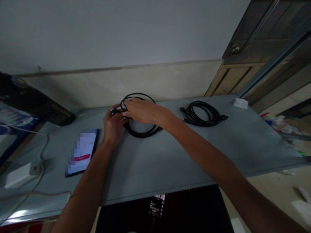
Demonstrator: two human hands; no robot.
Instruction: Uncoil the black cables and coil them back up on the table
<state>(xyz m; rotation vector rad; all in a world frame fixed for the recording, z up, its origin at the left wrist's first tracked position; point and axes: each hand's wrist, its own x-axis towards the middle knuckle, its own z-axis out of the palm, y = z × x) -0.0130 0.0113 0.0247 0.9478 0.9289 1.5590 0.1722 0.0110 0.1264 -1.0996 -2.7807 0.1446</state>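
Note:
A black cable point(143, 134) with a plug at its end lies in loose loops near the wall side of the grey table. My left hand point(113, 124) is closed around its plug end, whose connector pokes out between the fingers. Across from it, my right hand point(138, 110) reaches over the loops with its fingers bent onto the same cable, close beside the left fingers. Part of the coil is hidden under the right hand and wrist. To the right rests a second coiled black cable point(202, 113), untouched, its plug ends sticking out.
A phone point(82, 152) with a lit screen lies left of my left forearm. Farther left are a white power adapter point(23, 174), pale cords and a dark cylinder point(36, 100) leaning in. A crumpled white piece point(240, 103) sits at the table's point(157, 168) far right corner.

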